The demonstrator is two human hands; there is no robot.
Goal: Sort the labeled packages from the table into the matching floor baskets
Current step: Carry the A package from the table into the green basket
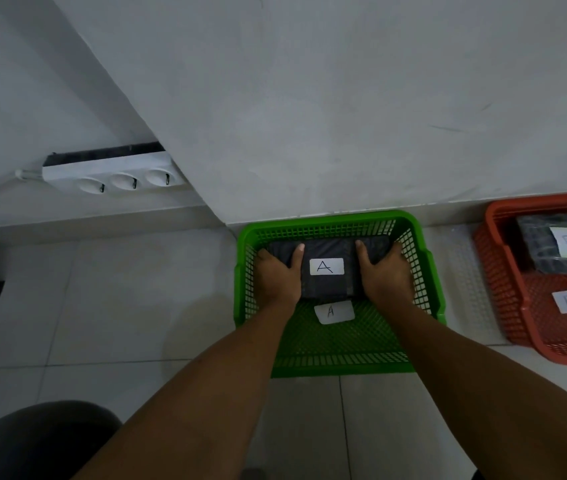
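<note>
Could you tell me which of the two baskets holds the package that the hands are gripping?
The green basket, marked A: both hands grip the A package inside it. The red basket holds a B package, untouched.

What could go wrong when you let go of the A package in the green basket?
The A package sits toward the far end of the green basket, so it might lie crooked or lean on the wall once released. Both the left hand and right hand are wedged between package and mesh, so fingers could catch when pulling out. It may also slide over the basket's A label.
</note>
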